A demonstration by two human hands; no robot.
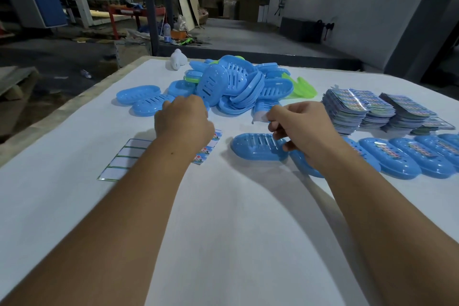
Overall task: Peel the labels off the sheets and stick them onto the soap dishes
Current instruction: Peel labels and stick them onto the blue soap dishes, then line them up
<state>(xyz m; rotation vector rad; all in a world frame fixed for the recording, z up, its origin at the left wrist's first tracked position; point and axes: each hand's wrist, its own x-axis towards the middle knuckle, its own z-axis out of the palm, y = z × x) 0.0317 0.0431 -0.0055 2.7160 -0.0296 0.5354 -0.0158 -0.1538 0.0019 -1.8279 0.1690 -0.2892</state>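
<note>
We stand at a table [223, 218] covered in white cloth, both arms stretched over it. Our right hand [301, 131] pinches a peeled label [260, 117] between thumb and forefinger, lifted just above a bare blue soap dish [255, 148] lying upside down, slots up; we judge the dish sits there, close in and centred, so the label can go straight down onto its back. Our left hand [185, 123] is curled with knuckles up over the label sheet [207, 150], probably pinning it flat for the peel, though we cannot tell from here whether the fingers hold anything. The sheet's left part [124, 160] shows only empty white cells, so most of this sheet is spent; a few printed labels show past the wrist. Finished dishes [402, 156] line up to the right, each with a colourful label, touching or nearly so, a tidy row that keeps done from undone. Behind them, stacks of fresh sheets [360, 109] sit within right-hand reach. The unlabelled heap of blue dishes [236, 84], some green among them, lies at the far middle, a small white object [177, 59] at the far edge. Beyond: a dim workshop, concrete floor, boards leaning on a post, daylight through far windows.
</note>
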